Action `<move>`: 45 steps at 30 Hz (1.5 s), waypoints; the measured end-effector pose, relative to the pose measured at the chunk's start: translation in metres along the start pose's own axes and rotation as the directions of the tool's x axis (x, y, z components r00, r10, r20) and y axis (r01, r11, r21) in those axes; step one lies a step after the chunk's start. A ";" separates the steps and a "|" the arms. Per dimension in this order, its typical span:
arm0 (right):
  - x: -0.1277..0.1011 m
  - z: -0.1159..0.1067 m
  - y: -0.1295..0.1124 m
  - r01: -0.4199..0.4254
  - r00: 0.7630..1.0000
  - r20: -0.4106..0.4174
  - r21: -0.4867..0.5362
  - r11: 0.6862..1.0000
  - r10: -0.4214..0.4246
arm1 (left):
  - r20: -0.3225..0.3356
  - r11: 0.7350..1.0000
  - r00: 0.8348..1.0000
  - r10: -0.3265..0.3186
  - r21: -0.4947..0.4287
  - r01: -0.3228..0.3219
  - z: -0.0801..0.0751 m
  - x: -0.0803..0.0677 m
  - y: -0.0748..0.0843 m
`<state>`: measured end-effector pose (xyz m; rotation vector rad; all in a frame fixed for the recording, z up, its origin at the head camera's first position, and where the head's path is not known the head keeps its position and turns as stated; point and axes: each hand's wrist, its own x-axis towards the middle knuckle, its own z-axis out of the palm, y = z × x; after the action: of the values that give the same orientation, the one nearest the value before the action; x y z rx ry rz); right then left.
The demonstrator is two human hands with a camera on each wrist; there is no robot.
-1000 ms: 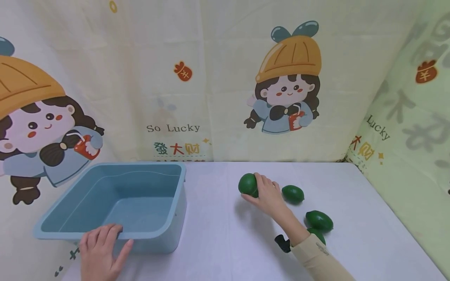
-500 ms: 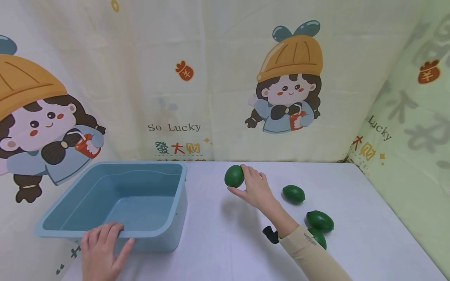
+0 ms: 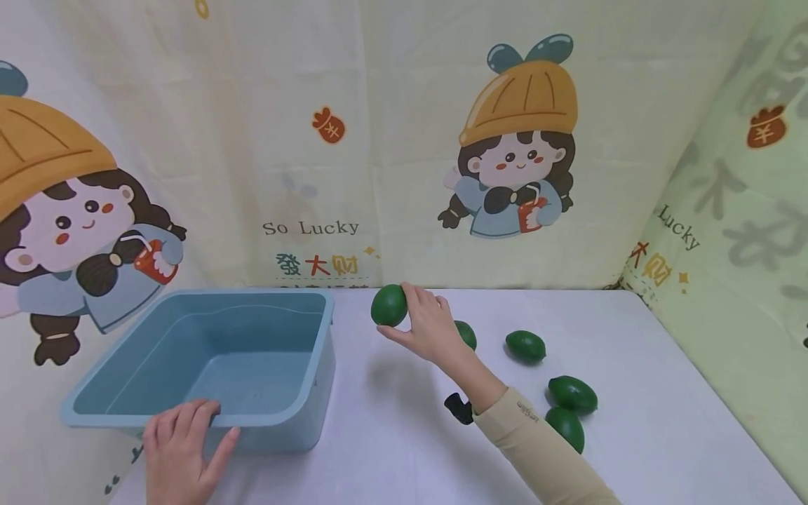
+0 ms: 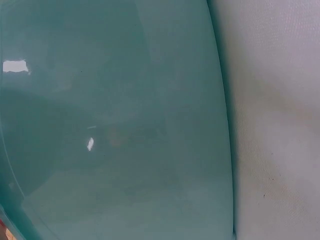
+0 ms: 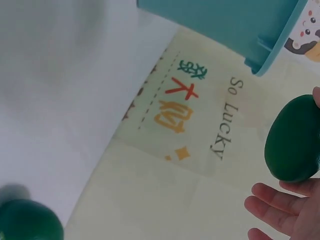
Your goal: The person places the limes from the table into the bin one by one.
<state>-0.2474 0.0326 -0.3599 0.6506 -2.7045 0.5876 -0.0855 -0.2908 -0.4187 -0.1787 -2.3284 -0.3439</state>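
Observation:
My right hand (image 3: 424,324) grips a dark green avocado (image 3: 388,305) in the air above the white table (image 3: 391,435), a little right of the blue plastic tub (image 3: 208,365). The right wrist view shows the same avocado (image 5: 294,139) held against my fingers (image 5: 272,205), with the tub's corner (image 5: 260,35) above. My left hand (image 3: 179,449) rests on the tub's near rim with its fingers over the edge. The tub looks empty. The left wrist view shows only the tub's blue wall (image 4: 110,120) beside the table (image 4: 275,120).
Several more green avocados lie on the table to the right: one (image 3: 466,334) just behind my right hand, one (image 3: 525,345) further right, two (image 3: 571,394) (image 3: 565,428) near my right sleeve. A cartoon-printed cloth (image 3: 391,140) hangs behind the table and along the right side.
My right hand has lifted the avocado off the table and carried it left and up toward the tub, uncovering another avocado behind it. My left hand has stayed on the tub's rim.

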 end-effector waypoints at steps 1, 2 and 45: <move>0.002 0.000 -0.003 0.007 1.000 -0.002 0.000 1.000 -0.007 | 0.000 1.000 1.000 0.002 0.003 -0.002 0.000 0.000 0.000; 0.004 0.000 -0.006 0.011 1.000 -0.001 0.001 1.000 -0.011 | 0.001 1.000 1.000 0.002 0.007 -0.002 0.000 0.000 0.000; 0.039 0.026 -0.103 0.203 0.974 0.123 -0.112 0.973 -0.189 | 0.005 1.000 1.000 0.004 -0.004 -0.004 0.001 -0.001 0.000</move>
<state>-0.2352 -0.0770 -0.3355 0.9292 -2.7079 0.3403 -0.0855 -0.2910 -0.4198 -0.1861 -2.3320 -0.3468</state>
